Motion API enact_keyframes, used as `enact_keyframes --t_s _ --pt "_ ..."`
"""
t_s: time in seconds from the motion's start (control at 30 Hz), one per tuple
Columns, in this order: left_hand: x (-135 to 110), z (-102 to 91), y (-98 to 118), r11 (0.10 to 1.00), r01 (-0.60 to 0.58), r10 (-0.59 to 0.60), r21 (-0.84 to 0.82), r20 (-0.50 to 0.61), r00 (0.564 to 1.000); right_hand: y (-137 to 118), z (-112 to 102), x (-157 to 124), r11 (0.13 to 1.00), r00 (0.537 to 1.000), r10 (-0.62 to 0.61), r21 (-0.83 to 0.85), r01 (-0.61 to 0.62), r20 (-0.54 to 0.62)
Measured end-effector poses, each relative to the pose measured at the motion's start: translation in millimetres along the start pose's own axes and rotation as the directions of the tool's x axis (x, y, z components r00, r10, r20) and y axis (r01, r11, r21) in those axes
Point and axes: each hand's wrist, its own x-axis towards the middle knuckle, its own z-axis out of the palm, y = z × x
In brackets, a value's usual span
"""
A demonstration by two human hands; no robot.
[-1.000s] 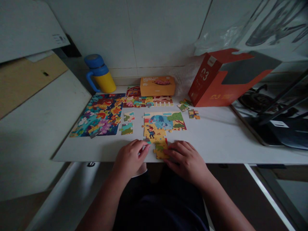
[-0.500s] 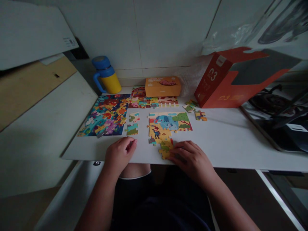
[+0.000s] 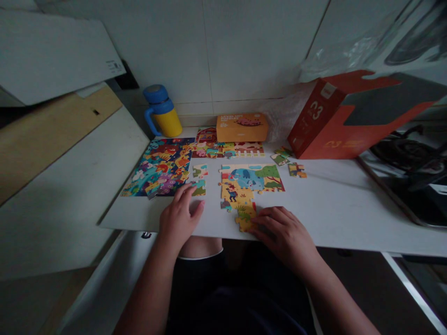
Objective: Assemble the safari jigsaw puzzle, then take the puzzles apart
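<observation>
My right hand [image 3: 284, 231] pinches the edge of a yellow puzzle piece [image 3: 245, 218] with a green plant on it. That piece lies at the lower edge of a partly joined puzzle [image 3: 246, 179] showing a blue elephant. My left hand [image 3: 179, 211] is spread, thumb apart from the fingers, its fingertips reaching over a green and teal puzzle piece [image 3: 199, 187]; whether they touch it I cannot tell. Just behind that piece lies another loose puzzle piece [image 3: 200, 170]. Two or more pieces, one of them an orange and brown puzzle piece [image 3: 297, 170], lie to the right of the elephant puzzle.
A dark, colourful puzzle sheet [image 3: 153, 163] with pieces heaped on it lies at the left. Behind stand a blue and yellow bottle [image 3: 167, 118], an orange puzzle box [image 3: 240, 128] on a farm picture [image 3: 247, 150], and a tall red box [image 3: 307, 121]. A stove [image 3: 401, 163] is at the right.
My left hand has opened from a loose fist and reached forward to the green and teal piece. My right hand stays on the yellow piece. The view has shifted slightly.
</observation>
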Motion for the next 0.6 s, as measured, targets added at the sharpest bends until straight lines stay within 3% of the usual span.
enact_keyframes --t_s 0.17,0.4,0.6 --pt "12.8 0.9 -2.3 0.999 -0.019 0.016 0.044 0.082 0.996 0.4 0.5 0.5 1.000 1.000 -0.007 -0.002 0.007 -0.005" --pt "17.9 2.7 -3.2 0.999 -0.042 0.042 -0.001 0.069 0.997 -1.8 -0.8 0.2 1.000 1.000 -0.002 -0.002 0.002 -0.008" --pt "9.1 -7.6 -14.7 0.976 -0.096 0.124 -0.194 0.137 0.983 -2.2 -0.9 0.5 1.000 1.000 -0.005 -0.007 0.005 -0.022"
